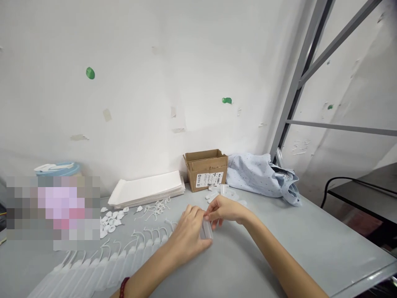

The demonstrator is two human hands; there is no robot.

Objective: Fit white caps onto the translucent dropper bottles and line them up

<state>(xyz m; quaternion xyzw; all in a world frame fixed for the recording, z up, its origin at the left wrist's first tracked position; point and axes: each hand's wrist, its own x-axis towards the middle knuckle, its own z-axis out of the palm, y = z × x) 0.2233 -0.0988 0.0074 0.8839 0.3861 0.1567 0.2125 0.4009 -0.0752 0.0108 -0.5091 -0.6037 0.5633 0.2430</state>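
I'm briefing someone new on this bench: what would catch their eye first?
Both hands meet at the table's middle, the left hand and right hand pinching a small clear plastic tube. A long row of capped tubes runs along the near left. An open cardboard box stands against the wall, beside a stack of white paper.

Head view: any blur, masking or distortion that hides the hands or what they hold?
Head view: even, soft light; a pixelated block masks the left edge; wide-angle bending tilts the grey frame; both hands are sharp, the clear tube between them faint.
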